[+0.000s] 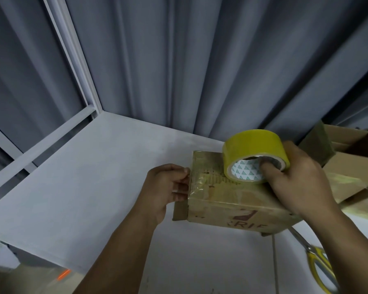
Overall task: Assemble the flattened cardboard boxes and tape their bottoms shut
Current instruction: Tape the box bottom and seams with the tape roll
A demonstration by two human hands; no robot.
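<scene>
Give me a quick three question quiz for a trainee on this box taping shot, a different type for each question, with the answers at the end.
1. True or false: the right hand grips the yellow tape roll.
2. Where is the left hand? A: at the left end of the cardboard box. B: on the tape roll. C: inside the box.
3. Fill in: the yellow-handled ____ lie untouched on the table, by the right forearm.
Key: 1 true; 2 A; 3 scissors.
</scene>
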